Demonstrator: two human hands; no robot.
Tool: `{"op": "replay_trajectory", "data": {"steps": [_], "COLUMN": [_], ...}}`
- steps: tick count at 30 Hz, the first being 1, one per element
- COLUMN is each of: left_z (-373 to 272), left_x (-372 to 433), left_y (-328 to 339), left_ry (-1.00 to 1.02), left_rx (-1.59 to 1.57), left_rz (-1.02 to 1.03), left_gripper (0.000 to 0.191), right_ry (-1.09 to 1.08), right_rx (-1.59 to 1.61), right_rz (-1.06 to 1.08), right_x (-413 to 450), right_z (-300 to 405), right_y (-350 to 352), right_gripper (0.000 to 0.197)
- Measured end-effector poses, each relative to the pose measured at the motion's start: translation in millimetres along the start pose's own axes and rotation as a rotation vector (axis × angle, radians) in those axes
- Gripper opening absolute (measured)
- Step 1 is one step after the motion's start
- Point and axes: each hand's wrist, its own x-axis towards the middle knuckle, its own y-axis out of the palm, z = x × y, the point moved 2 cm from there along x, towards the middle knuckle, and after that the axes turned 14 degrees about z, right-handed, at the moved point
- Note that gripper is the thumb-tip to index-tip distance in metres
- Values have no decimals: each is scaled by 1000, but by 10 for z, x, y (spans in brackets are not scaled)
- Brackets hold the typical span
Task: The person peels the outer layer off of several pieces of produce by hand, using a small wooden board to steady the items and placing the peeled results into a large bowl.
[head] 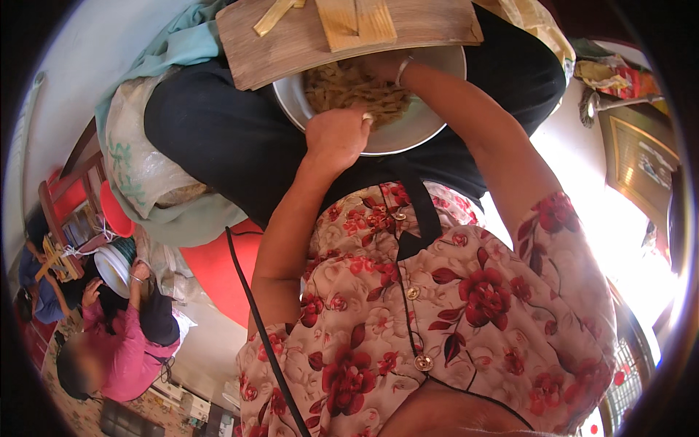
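A metal basin [431, 117] sits between my knees, holding a heap of tan, flat, strip-like pieces [333, 87]. My left hand [336, 139] is over the basin's near left rim, its ringed fingers curled inward beside the strips. Whether it grips the rim or some pieces is hidden. Deeper inside, my right hand [382, 66], with a bracelet at the wrist, reaches in among the pieces. Its fingers are in shadow under a wooden board [284, 54] that overhangs the far side. On that board lies a paler wooden block [355, 24] with a dark slit.
A wood stick [273, 16] lies on the board. At left, a person in pink [128, 355] sits holding a pale round container [113, 270], with another person [41, 284] beyond. A white woven sack [136, 147] rests by my left leg. A black cord [262, 328] hangs at left.
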Motion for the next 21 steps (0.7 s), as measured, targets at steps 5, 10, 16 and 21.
{"op": "replay_trajectory", "data": {"steps": [5,10,16,21], "left_z": [-78,34,187,-222], "left_x": [-18,27,-58,-527], "left_y": [-38,33,-35,-227], "left_ry": [-24,26,369,615], "left_rx": [11,-222,-730,-820], "left_rz": [44,-340,-559,-246], "left_gripper": [31,23,24,35], "right_ry": [152,30,-461,-595], "right_rx": [-278,-315,670,969], "right_rz": [155,338,375,311], "right_x": [-171,-553,-1491,-2448], "right_z": [139,379,576,815], "right_y": [-290,-420,-465,-752], "right_gripper": [38,36,15,11]}}
